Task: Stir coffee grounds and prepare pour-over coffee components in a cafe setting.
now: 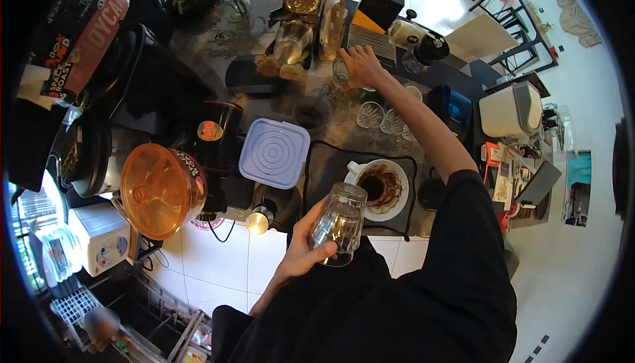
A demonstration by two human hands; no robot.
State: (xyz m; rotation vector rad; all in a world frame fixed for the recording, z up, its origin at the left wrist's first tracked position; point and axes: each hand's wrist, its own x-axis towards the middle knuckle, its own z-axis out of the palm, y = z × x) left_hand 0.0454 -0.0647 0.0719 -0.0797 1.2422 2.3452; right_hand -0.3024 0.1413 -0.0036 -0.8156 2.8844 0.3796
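Note:
My left hand (308, 246) grips clear faceted glass tumblers (347, 214), which look nested one in another, held tilted in front of my body. Stretched out over the far side of the counter, my right hand (362, 65) has its fingers around a small clear glass (340, 72). Just beyond the tumblers sits a white mug (351, 167) with dark brown residue inside. It rests on a black mat (330, 164) edged by a dark cord. Below my right forearm stand several more drinking glasses (370, 115), partly covered by the arm.
A lavender plastic lid (274, 153) lies left of the mat. Further left is a coffee grinder (213, 137) near an orange-lidded hopper (154, 192). A dark scale-like device (255, 76), a bagged item (331, 26) and a black box (379, 6) occupy the far side. A cream bin (508, 110) stands right.

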